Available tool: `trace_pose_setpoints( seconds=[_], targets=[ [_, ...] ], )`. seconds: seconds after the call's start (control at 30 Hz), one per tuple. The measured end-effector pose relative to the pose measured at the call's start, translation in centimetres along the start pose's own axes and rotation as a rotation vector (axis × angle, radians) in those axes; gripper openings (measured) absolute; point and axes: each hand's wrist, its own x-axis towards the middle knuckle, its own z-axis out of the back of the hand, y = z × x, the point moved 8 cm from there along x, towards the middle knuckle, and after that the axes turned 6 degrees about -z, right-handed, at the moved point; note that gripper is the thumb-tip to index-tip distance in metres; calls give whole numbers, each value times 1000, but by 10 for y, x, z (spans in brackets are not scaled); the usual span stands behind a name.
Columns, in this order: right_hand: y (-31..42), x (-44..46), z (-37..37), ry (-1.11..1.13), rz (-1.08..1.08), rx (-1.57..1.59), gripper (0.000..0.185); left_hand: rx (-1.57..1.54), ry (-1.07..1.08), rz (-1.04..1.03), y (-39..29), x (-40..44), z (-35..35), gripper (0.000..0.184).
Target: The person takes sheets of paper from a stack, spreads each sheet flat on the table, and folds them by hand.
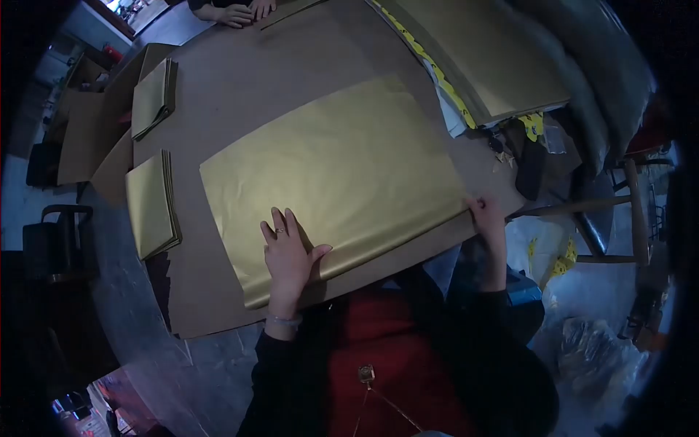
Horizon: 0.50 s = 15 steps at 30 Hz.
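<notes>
A large gold paper sheet (335,160) lies across the brown tabletop, with its near edge curved over in a fold or roll. My left hand (286,255) rests on the near left part of the sheet, its fingers stretched out and thumb apart; a ring and a bracelet show on it. At the sheet's near right corner, my right hand (486,216) has its fingers curled closed on the paper edge. The underside of that grip is hidden.
Two folded gold paper stacks (151,204) (153,98) lie along the left table edge, near an open cardboard box (95,138). A pile of gold sheets (502,65) is at the upper right. Another person's hands (244,13) touch the far edge. A wooden chair (633,211) stands right.
</notes>
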Motion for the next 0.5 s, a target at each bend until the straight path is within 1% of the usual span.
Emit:
trace_pose_setpoints(
  seconds=[0.07,0.1,0.17,0.27,0.4,0.47,0.5],
  targets=[
    [4,-2,-3,245,-165,-137,42,-6,-19,-5,2,0,-1,104],
    [14,-7,2,244,-165,-137,42,-15,-35,-17,1,0,-1,104],
    [44,-15,19,67,3,-51,42,-13,-24,-11,0,-1,2,104],
    [36,-14,19,18,-61,-84,41,-12,-6,-4,-1,-1,1,104],
    [45,-19,23,-17,-31,-37,40,-17,-6,-11,0,-1,0,103],
    [44,-21,22,85,-172,-53,40,-20,-15,-16,2,-1,-3,103],
    [41,-19,20,86,-171,-52,40,-18,-20,-20,2,-1,-4,103]
  ],
)
